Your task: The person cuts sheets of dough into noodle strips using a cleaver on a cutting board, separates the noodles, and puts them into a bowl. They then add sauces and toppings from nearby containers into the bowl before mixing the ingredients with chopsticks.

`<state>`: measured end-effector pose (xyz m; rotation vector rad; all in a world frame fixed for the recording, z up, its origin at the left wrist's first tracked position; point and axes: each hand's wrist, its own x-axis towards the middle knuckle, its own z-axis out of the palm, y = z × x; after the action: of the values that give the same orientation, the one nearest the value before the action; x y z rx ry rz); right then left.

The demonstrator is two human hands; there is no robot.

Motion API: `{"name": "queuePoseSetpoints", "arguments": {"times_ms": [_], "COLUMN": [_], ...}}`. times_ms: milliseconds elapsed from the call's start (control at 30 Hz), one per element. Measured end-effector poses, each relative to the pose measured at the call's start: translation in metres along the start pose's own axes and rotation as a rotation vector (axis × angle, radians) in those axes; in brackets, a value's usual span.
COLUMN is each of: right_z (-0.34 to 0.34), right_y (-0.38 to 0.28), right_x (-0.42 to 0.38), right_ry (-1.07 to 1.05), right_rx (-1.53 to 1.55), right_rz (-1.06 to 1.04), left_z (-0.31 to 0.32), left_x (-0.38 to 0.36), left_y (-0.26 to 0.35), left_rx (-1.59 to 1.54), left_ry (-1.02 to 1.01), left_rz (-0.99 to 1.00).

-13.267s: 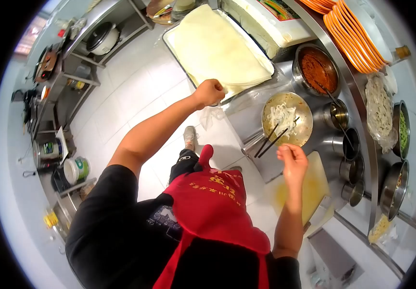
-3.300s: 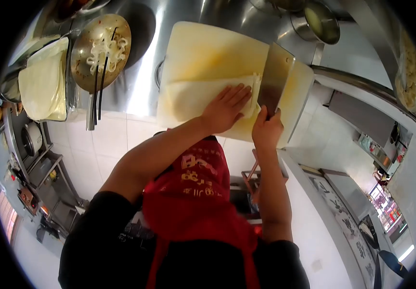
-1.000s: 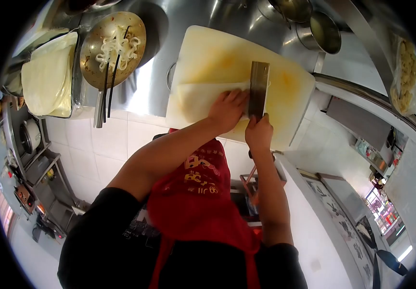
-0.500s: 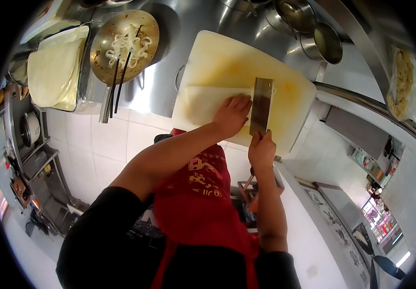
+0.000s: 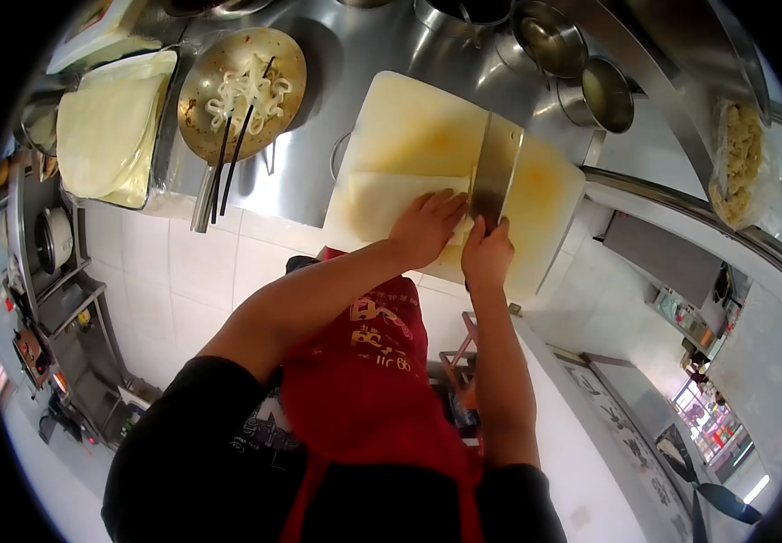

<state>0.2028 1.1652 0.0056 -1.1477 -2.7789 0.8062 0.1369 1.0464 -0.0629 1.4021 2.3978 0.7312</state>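
Observation:
My right hand (image 5: 488, 252) grips the handle of a broad cleaver (image 5: 498, 170), its blade pointing away from me and standing at the right end of a folded pale dough sheet (image 5: 386, 192). The sheet lies across a white cutting board (image 5: 409, 104) with yellow stains. Flat on the dough rests my left hand (image 5: 430, 226), fingers stretched out and fingertips close to the blade. The bottom edge of the blade is partly hidden against the dough.
Left of the board, a wok (image 5: 194, 86) holds cut white noodles (image 5: 251, 98) with black chopsticks (image 5: 235, 149) laid across it. Farther left is a stack of dough sheets (image 5: 106, 136) on a tray. Metal pots (image 5: 601, 95) stand at the back right.
The cleaver has moved forward and its blade has tilted, showing more of its face. My left hand stays on the dough. The whole view has shifted slightly.

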Motion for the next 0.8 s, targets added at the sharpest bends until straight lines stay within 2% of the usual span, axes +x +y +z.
{"name": "queuePoseSetpoints", "arguments": {"times_ms": [200, 367, 567, 700, 733, 800], "right_z": [-0.016, -0.013, -0.004, 0.024, 0.023, 0.009], "right_y": [0.014, 0.014, 0.014, 0.013, 0.013, 0.009], "right_x": [-0.050, -0.055, -0.051, -0.006, -0.006, -0.015], "right_ry": [-0.162, -0.199, -0.252, -0.076, -0.002, 0.009], "right_rx": [-0.083, -0.063, -0.138, -0.081, -0.017, -0.017], "right_rz": [0.066, 0.082, 0.075, 0.032, 0.003, -0.006], "left_z": [-0.008, -0.005, 0.000, 0.004, 0.005, -0.003], "left_x": [-0.001, 0.001, -0.001, -0.002, -0.006, -0.010], "left_y": [0.009, 0.005, 0.005, 0.000, 0.003, 0.003], "left_rx": [-0.029, -0.030, 0.025, 0.039, -0.019, -0.019], "left_ry": [0.021, 0.051, -0.036, -0.035, -0.010, 0.019], "left_rz": [-0.052, -0.029, -0.057, -0.019, -0.010, 0.004]}}
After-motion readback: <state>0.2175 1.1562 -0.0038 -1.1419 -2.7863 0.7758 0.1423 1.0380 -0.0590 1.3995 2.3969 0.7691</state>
